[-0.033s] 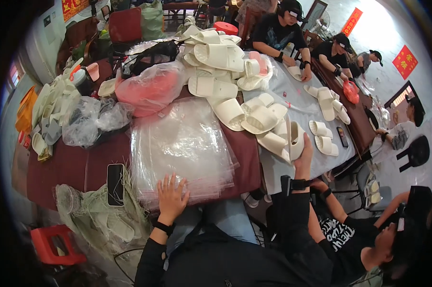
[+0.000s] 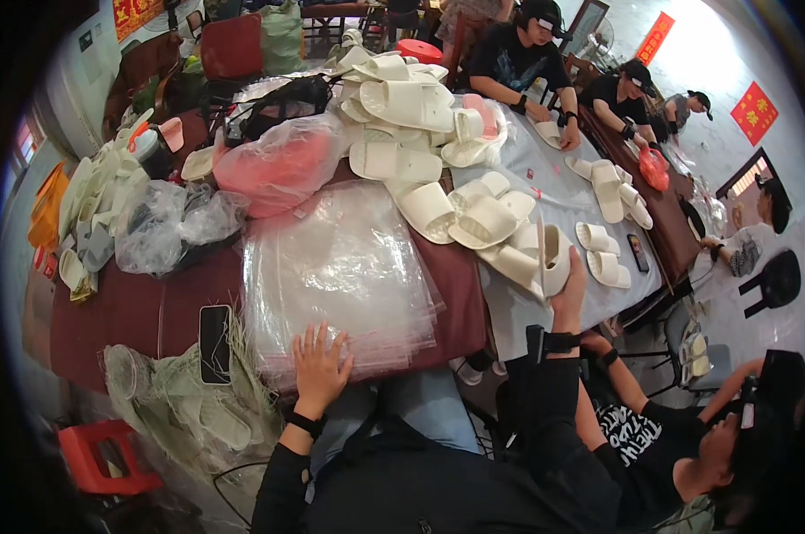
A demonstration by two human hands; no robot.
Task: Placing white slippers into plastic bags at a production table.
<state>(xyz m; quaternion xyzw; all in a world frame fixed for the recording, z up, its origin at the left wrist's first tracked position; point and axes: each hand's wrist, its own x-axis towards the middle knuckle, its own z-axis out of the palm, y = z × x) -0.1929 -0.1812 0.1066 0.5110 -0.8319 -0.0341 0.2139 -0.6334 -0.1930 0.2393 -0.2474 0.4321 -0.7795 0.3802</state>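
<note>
My left hand [image 2: 321, 369] lies flat with fingers spread on the near edge of a stack of clear plastic bags [image 2: 331, 258]. To the right, my right hand [image 2: 570, 298] is closed round a cream slipper [image 2: 556, 258], held on edge at the end of the slipper pile. Another cream slipper [image 2: 515, 265] lies against its left side; whether my hidden fingers also touch that one, I cannot tell. More cream slippers [image 2: 487, 221] spread away from there into a tall heap [image 2: 407, 105] at the back.
A pink bundle in plastic [image 2: 282, 165] and crumpled clear bags [image 2: 175, 227] lie left of the stack. A phone [image 2: 215, 343] rests on a sack of slippers [image 2: 207, 405] at near left. A co-worker [image 2: 661, 445] sits close at my right; others work across the grey-covered table [image 2: 545, 191].
My right hand and its slipper have shifted very slightly to the right. My left hand stays in place on the bags.
</note>
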